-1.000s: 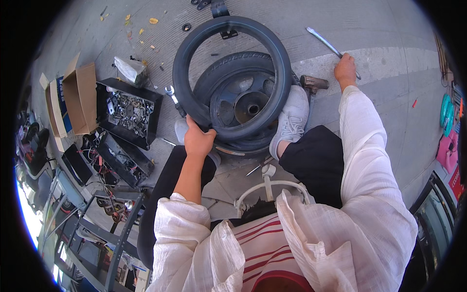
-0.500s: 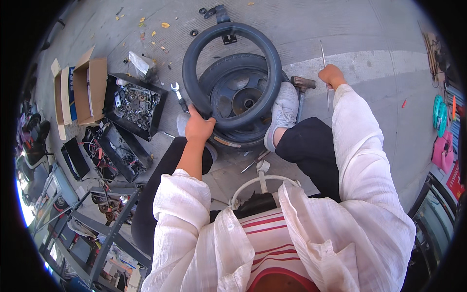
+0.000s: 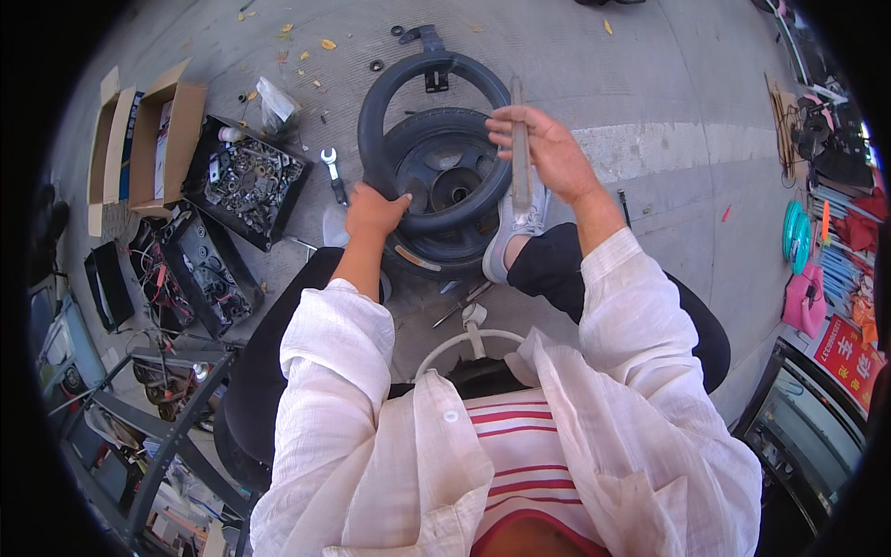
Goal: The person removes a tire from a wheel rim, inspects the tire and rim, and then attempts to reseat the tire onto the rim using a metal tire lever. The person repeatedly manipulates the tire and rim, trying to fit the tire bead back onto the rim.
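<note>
On the far left, below, is a dark metal frame (image 3: 190, 429), with an open cardboard box (image 3: 153, 162) further up on the concrete floor (image 3: 668, 172). Beside the cardboard box sit two black boxes: the lower one (image 3: 215, 278) holds dark parts, with red wires (image 3: 160, 274) just to its left, and the upper one (image 3: 246, 181) is heaped with small metal pieces. A clear plastic bag (image 3: 277, 107) lies near the upper one's top corner. Next comes a wrench (image 3: 332, 169) with its open end pointing up the picture, just beside the person's left hand (image 3: 374, 212).

The left hand's fingers are closed around the lower left part of a loose tyre (image 3: 371, 125), the thumb along its inner side. The loose tyre is tilted above a wheel (image 3: 450, 174) that lies flat on the floor with its own tyre on, between the person's feet; a black bracket (image 3: 434, 76) shows at the loose tyre's top edge.

To the right, a blurred metal bar (image 3: 521, 181) stands nearly lengthwise in the view, crossing the right hand (image 3: 553, 156). That hand's fingers are stretched out and slightly apart behind the bar; I cannot tell how firmly they hold it, or whether the fingertips touch the loose tyre. The right shoe (image 3: 506, 243) is beside the wheel. At the far right are a turquoise coil (image 3: 795, 237), a pink bag (image 3: 805, 302) and a red sign (image 3: 849, 362)
</note>
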The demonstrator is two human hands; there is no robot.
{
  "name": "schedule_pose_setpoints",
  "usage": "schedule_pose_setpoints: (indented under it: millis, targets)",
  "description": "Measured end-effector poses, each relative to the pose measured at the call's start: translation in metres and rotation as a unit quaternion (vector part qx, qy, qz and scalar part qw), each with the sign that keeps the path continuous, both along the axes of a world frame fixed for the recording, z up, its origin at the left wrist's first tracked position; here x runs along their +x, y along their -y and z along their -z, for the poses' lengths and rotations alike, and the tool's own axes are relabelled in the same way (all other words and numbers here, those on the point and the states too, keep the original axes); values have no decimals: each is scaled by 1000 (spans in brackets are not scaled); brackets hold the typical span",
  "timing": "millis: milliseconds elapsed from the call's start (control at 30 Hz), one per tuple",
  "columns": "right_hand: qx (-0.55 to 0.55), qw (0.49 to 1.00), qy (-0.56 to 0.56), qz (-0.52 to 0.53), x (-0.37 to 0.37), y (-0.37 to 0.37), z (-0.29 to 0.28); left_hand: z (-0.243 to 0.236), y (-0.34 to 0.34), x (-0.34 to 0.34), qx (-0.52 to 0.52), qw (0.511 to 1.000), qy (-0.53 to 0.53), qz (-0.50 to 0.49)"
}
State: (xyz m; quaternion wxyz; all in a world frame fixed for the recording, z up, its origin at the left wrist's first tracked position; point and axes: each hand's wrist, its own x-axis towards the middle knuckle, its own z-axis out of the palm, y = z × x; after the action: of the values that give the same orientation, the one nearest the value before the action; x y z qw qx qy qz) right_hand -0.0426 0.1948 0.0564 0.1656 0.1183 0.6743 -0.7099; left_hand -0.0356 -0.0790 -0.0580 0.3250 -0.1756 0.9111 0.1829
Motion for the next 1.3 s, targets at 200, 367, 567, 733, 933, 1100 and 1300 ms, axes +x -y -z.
schedule_pose_setpoints:
  millis: [200, 367, 567, 733, 933, 1100, 1300]
  targets:
    - [-279, 952, 119, -39, 63, 56, 9, 30, 15, 10, 11, 995, -99, 6]
    - [-112, 969, 218, -45, 82, 77, 25, 34, 35, 2, 61, 992, -106, 23]
    - [75, 968, 208, -120, 88, 101, 21, 43, 48, 1, 108, 988, -111, -6]
    - [186, 939, 167, -235, 74, 119, 12, 45, 54, 2, 125, 987, -103, -21]
    - [183, 905, 273, -272, 54, 137, 8, 54, 59, 4, 139, 983, -114, -22]
    - [328, 865, 67, -374, 55, 133, 44, 49, 61, 5, 160, 980, -113, -29]
    - [554, 642, -66, -525, 32, 137, -14, 53, 66, 6, 171, 978, -112, -36]
